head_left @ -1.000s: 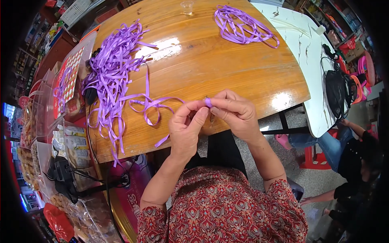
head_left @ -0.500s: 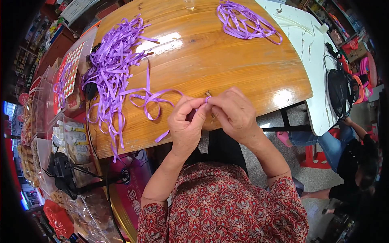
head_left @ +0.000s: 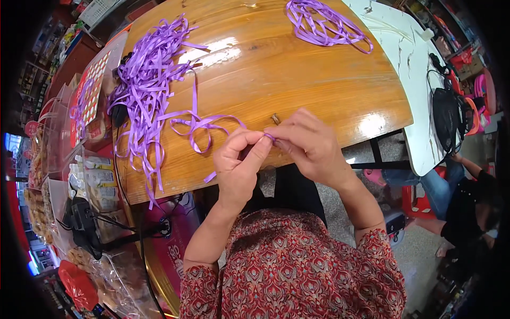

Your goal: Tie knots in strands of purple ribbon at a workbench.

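My left hand (head_left: pixel 241 162) and my right hand (head_left: pixel 311 146) meet fingertip to fingertip over the near edge of the wooden table. Between them they pinch a short piece of purple ribbon (head_left: pixel 270 136), curled in a small loop. The ribbon's strand runs left from my left hand toward a big tangled heap of purple ribbon (head_left: pixel 149 74) at the table's left side. Just beyond my right fingertips lies a small brownish metal piece (head_left: pixel 275 119), bolt-like in shape. A looser coil of purple ribbon (head_left: pixel 326 24) rests at the far right.
The wooden table (head_left: pixel 244 80) adjoins a white marbled table (head_left: pixel 411 80) holding a black bag (head_left: pixel 446 117). Packaged goods (head_left: pixel 98 181) and a black device on an arm (head_left: pixel 82 223) crowd the left. Another person (head_left: pixel 467 204) sits at right.
Both hands have drawn slightly nearer to me, uncovering more of the small metal piece. The ribbon stays pinched between the fingertips. The person at right has shifted.
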### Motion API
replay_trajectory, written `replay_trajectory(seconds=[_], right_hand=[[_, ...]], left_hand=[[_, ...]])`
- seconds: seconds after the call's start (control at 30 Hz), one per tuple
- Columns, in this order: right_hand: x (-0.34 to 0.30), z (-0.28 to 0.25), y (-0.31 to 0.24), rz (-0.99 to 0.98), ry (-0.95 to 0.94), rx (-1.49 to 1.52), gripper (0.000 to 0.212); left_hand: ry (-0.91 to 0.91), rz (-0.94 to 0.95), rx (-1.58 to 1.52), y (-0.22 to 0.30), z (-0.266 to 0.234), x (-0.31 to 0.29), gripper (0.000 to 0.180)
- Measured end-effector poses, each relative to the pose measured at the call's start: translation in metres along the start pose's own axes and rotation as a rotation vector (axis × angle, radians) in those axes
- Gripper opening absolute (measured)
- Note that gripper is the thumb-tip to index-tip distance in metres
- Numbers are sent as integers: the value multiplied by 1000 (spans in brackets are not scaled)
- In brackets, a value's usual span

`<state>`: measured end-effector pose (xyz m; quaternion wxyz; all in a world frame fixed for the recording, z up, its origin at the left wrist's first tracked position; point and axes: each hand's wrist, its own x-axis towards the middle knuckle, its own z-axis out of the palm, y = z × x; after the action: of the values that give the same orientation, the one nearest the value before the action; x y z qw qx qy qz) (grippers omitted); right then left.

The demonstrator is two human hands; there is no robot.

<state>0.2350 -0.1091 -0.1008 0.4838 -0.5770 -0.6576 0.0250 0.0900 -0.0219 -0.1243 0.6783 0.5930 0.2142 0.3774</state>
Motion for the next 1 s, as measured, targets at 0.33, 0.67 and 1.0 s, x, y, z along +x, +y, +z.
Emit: replay_trajectory(seconds=[0.33,0.67,1.0], right_hand=[[25,-22,12,-478,-179,-139,33],[-9,8,8,-37,119,48,19],[-8,22,-4,243,210,272,8]], left_hand=[[-171,-505,-87,22,-20,13,8],[28,-372,-129,11,-5,6,6],[40,-171,-23,7,-3,0,4]])
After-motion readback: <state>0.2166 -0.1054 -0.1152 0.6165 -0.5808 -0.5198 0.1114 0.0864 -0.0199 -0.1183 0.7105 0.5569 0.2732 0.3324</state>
